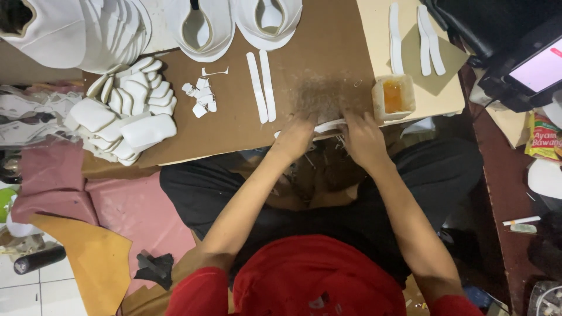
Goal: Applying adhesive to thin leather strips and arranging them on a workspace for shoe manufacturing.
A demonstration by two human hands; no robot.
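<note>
At the near edge of the brown board (234, 129), the left hand (294, 137) and right hand (363, 139) press a white strip (328, 125) flat between them, fingers curled down onto its ends (a glue tub (393, 96) sits just beside the right hand)

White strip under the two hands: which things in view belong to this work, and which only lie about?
In the work:
- left hand and right hand, both pressing on the white strip
- small tub of amber liquid
- brown board

Lying about:
- pile of white cut pieces
- pair of white strips
- black cylinder
- snack packet
</note>
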